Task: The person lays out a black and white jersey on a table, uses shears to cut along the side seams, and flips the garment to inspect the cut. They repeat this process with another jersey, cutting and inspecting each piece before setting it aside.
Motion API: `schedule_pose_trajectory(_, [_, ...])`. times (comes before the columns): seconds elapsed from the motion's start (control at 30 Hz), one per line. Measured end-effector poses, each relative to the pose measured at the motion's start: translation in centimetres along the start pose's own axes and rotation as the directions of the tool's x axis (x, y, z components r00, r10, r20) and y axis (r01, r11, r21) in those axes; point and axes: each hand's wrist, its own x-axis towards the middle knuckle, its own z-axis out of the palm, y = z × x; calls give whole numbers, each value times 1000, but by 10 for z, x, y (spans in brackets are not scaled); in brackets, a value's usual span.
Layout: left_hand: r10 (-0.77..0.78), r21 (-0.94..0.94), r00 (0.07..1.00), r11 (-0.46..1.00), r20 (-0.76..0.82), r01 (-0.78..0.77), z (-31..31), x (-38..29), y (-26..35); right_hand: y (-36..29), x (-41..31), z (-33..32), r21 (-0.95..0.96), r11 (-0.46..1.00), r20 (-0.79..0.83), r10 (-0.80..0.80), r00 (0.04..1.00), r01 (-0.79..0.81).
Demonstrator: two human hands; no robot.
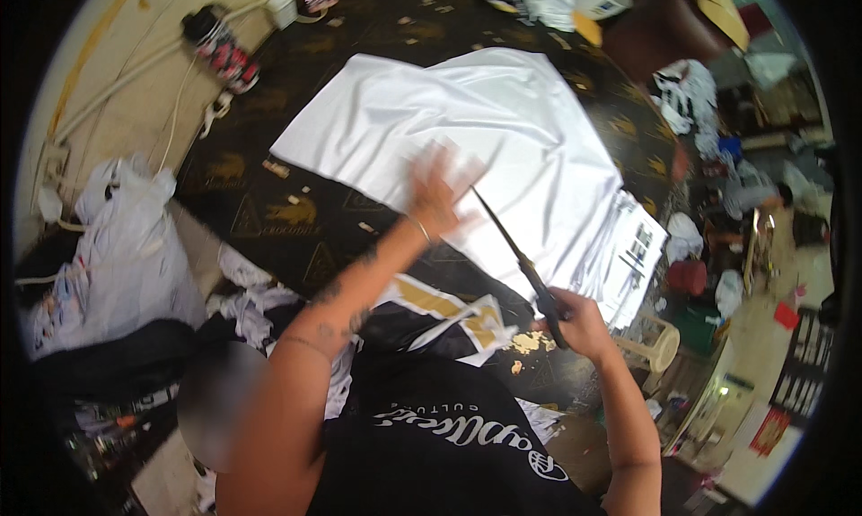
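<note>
Shiny white fabric (pixel 485 125) lies rumpled across a dark table (pixel 262 213) with gold crocodile prints. Blurred and with its fingers spread, my left hand (pixel 434 186) is over the fabric's near edge; nothing shows in its grasp. My right hand (pixel 579 320) grips the handles of long dark fabric scissors (pixel 528 267), whose blades point up and left over the fabric toward my left hand. The blades look closed together. Just beyond my right hand, a stack of white printed pieces (pixel 630 260) lies partly beneath the fabric. Black, white and gold cloth pieces (pixel 465 314) lie between my arms.
A dark, patterned bottle-like object (pixel 222 51) lies at the table's left edge near cables. Left of me stands a stuffed white bag (pixel 135 240). Small scraps dot the table. A plastic stool (pixel 653 344) is beyond its right edge. A person (pixel 754 196) is farther right.
</note>
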Motion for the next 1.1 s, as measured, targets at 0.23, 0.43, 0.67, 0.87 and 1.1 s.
schedule_pose_trajectory(0.23, [121, -93, 765, 992, 632, -80, -34, 94, 125, 95, -168, -53, 228, 958, -570, 278, 773, -176])
schedule_pose_trajectory(0.43, [997, -967, -43, 69, 60, 243, -104, -63, 324, 173, -178, -91, 125, 987, -711, 160, 684, -101])
schedule_pose_trajectory(0.67, [-218, 278, 212, 908, 953, -315, -115, -107, 131, 249, -103, 17, 90, 934, -672, 313, 671, -346])
schedule_pose_trajectory(0.87, [102, 8, 590, 983, 801, -181, -156, -142, 112, 249, -76, 109, 44, 971, -830, 166, 532, -234])
schedule_pose_trajectory(1.1, [318, -89, 832, 913, -455, -398, -285, 55, 225, 20, -42, 90, 478, 732, 163, -617, 770, 485])
